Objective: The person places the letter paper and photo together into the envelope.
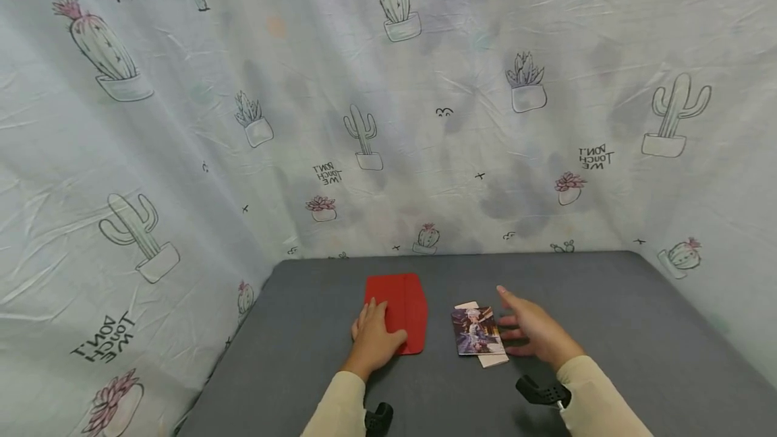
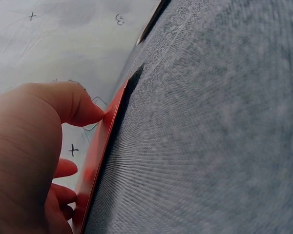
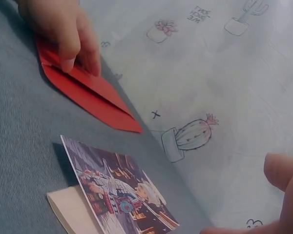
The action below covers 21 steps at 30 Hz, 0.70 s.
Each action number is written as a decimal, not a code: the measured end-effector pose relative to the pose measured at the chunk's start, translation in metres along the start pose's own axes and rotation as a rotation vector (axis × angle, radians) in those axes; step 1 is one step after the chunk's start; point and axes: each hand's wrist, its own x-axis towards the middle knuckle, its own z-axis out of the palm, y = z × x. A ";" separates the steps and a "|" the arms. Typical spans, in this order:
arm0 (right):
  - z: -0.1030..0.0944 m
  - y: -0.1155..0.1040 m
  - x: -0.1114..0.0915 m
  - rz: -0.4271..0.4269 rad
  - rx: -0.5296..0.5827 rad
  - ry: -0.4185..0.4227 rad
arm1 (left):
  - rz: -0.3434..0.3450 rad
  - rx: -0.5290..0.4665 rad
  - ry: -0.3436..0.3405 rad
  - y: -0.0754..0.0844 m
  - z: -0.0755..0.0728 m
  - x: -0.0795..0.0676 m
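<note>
A red envelope lies on the grey table, its pointed flap side to the right. My left hand rests on its left part, thumb and fingertips touching the red paper. In the left wrist view the thumb meets the envelope close to its edge. To the right, a glossy picture card with a white-haired cartoon figure lies across a pale, cream-coloured card or folded paper. My right hand hovers just right of these, fingers spread and holding nothing.
The grey tabletop runs back to a pale curtain printed with cacti, which hangs behind and along both sides. Each wrist carries a black strapped device, such as the right one.
</note>
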 end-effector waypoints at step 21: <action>0.008 0.009 0.007 -0.039 0.149 -0.002 | -0.001 -0.006 0.001 0.005 -0.002 -0.002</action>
